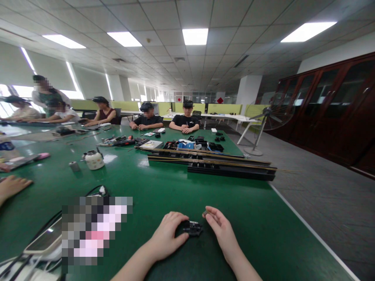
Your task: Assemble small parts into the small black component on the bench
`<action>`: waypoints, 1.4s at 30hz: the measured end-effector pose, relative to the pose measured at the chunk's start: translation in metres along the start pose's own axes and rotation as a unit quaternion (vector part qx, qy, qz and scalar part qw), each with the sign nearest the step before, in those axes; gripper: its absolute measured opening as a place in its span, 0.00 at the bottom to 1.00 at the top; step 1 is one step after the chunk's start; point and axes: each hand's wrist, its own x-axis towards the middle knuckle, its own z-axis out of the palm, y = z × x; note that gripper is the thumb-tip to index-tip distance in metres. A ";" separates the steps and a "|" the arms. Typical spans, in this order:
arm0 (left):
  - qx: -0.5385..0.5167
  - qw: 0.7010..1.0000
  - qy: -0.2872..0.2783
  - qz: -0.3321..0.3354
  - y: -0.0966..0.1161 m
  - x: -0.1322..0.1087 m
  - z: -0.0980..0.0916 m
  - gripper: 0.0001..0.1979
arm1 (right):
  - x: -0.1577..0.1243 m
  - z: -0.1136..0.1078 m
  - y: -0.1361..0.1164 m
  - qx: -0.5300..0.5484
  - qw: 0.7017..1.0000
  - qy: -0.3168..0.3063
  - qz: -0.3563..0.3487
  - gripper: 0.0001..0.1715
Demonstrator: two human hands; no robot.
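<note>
On the green table near its front, my left hand (pixel 168 236) grips a small black plastic part (pixel 193 229) by its left end, thumb below and fingers above. Pale or metallic details show along the part's upper side. My right hand (pixel 220 228) is just to the right, apart from the black part. Its thumb and fingertips are pinched together on a tiny greyish piece (pixel 206 213), too small to name.
Long black rails with thin brass-coloured rods (pixel 231 171) lie ahead. To the left are a white kettle-like pot (pixel 94 160), a grey cylinder (pixel 74 166), a phone (pixel 45 236) and cables. Another person's hand (pixel 14 186) rests at far left. Several people sit beyond.
</note>
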 end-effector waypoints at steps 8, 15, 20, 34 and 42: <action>-0.001 1.000 0.008 0.006 -0.002 -0.001 0.001 0.19 | 0.002 -0.006 0.006 0.034 0.998 0.042 0.014 0.28; -0.010 1.000 0.014 0.002 -0.002 -0.001 0.001 0.18 | 0.004 -0.008 0.007 0.065 0.996 0.052 0.016 0.26; -0.010 1.000 0.009 -0.002 0.000 -0.001 -0.001 0.18 | 0.002 -0.006 0.002 0.094 0.993 0.065 0.023 0.26; -0.009 1.000 0.010 0.002 0.000 -0.001 -0.001 0.19 | 0.003 -0.005 -0.001 0.118 0.990 0.075 0.031 0.27; -0.009 1.000 0.017 0.012 -0.005 -0.001 0.003 0.19 | 0.003 -0.006 0.000 0.155 0.984 0.076 0.044 0.26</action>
